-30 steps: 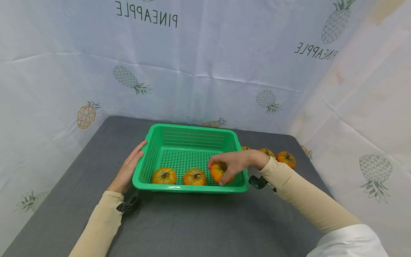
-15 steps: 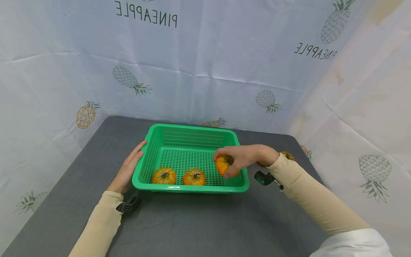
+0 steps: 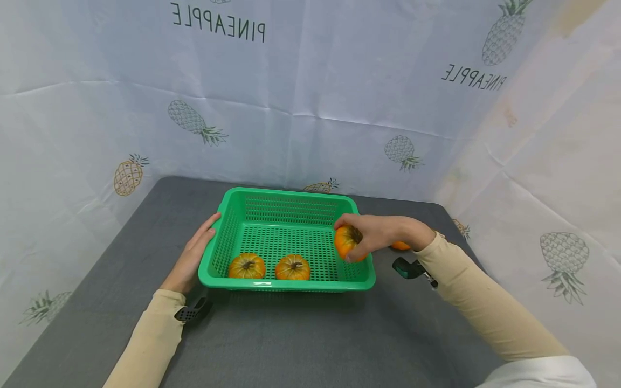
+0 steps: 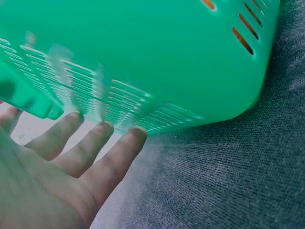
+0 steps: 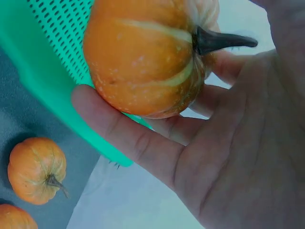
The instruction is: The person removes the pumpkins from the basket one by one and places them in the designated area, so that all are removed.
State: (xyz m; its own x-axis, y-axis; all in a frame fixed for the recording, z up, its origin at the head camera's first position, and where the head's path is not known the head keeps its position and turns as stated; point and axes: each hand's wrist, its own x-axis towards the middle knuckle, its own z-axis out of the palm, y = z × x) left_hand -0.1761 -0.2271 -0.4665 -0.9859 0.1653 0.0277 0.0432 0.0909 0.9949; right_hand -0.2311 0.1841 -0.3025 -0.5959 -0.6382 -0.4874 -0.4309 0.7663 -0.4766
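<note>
A green plastic basket (image 3: 291,285) with slotted walls stands on the table. In its front part sit two small orange pumpkins, one at the left (image 3: 246,267) and another near the middle (image 3: 292,268). My left hand (image 3: 190,260) touches the basket's left side, and in the left wrist view the fingers (image 4: 112,164) reach along the slotted wall, quite straight. Over the basket's right end, my right hand (image 3: 383,233) grips a third small pumpkin (image 3: 345,242). Its dark stem points toward the palm in the right wrist view, where the pumpkin (image 5: 143,62) looks raised near the basket's rim.
More small pumpkins lie on the grey table right of the basket; one pumpkin (image 5: 37,169) shows in the right wrist view with part of another (image 5: 16,219) below. In the head view my right arm mostly hides them. A pineapple-print cloth (image 3: 291,81) hangs behind.
My right hand has moved right and slightly back with the pumpkin, away from the middle pumpkin toward the basket's right wall. The left hand and the basket stay in place.
</note>
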